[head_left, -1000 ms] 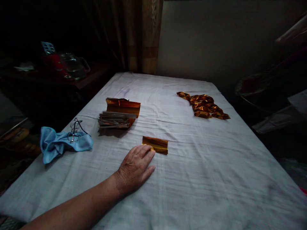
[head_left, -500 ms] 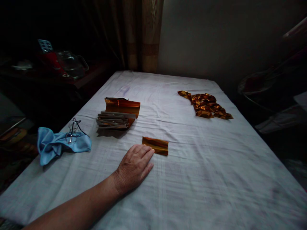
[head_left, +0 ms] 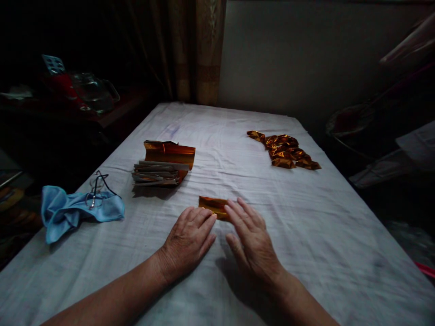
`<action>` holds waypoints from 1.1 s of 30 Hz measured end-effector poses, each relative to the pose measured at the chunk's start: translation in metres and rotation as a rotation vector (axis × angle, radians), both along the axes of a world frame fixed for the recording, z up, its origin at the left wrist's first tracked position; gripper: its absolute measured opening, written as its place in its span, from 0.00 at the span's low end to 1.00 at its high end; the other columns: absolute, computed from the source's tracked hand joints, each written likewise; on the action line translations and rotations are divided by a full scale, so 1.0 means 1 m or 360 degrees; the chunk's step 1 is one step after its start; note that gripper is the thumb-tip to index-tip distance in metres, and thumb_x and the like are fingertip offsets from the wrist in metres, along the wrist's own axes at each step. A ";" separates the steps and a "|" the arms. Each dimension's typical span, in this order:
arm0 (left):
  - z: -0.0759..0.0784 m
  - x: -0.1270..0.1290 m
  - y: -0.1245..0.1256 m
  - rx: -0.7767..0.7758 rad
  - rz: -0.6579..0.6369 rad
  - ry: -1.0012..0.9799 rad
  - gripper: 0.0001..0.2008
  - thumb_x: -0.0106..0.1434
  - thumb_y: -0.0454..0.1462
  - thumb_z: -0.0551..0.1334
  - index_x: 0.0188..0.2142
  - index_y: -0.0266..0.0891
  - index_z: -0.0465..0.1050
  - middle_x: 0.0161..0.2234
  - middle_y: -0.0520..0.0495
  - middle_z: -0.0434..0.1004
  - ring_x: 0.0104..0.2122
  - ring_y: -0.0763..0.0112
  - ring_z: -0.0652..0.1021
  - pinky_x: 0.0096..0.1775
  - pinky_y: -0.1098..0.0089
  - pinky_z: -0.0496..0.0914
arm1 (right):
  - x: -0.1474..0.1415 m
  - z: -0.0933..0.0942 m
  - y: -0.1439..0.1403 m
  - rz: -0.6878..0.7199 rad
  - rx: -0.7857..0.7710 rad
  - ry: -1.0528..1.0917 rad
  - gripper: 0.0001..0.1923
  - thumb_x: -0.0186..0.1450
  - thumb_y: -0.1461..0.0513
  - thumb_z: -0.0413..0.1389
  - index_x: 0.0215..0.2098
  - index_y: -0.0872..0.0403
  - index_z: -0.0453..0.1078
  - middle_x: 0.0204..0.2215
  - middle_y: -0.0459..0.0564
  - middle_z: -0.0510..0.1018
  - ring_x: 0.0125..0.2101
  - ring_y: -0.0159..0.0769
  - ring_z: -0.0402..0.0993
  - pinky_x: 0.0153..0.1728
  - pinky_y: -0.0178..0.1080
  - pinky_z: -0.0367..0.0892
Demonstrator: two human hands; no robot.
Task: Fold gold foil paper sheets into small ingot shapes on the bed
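A small sheet of shiny gold foil paper (head_left: 211,204) lies in front of me on the white cloth, its long edges slightly curled. My left hand (head_left: 190,237) rests flat with its fingertips on the sheet's near left edge. Over the sheet's right end reaches my right hand (head_left: 250,231), fingers stretched out and thumb apart; whether it touches the foil I cannot tell. Beyond my left hand lies a stack of foil paper (head_left: 159,172), grey side up in front, with curled gold sheets behind. Several folded gold foil pieces (head_left: 283,151) form a pile at the far right.
A light blue cloth (head_left: 76,208) with eyeglasses (head_left: 95,194) on it lies at the left edge of the white-covered surface (head_left: 306,244). A dark side table at back left holds a glass pitcher (head_left: 93,93) and a red container (head_left: 63,88). A curtain (head_left: 199,54) hangs behind.
My right hand has come into view from the lower right and reached the right end of the foil sheet. My left hand stays in place. The view has shifted slightly.
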State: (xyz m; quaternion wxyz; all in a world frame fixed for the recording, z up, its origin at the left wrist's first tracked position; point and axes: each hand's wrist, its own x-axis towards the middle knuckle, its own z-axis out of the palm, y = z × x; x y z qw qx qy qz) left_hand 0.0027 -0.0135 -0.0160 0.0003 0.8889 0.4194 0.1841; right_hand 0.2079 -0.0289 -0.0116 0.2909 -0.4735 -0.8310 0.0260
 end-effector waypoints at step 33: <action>0.007 -0.032 0.026 -0.0064 0.0265 -0.0151 0.12 0.67 0.45 0.61 0.40 0.39 0.73 0.41 0.44 0.77 0.43 0.57 0.74 0.47 0.59 0.66 | 0.018 -0.019 -0.002 -0.0293 -0.0183 -0.0295 0.19 0.69 0.58 0.52 0.57 0.51 0.72 0.62 0.61 0.68 0.64 0.56 0.60 0.59 0.62 0.58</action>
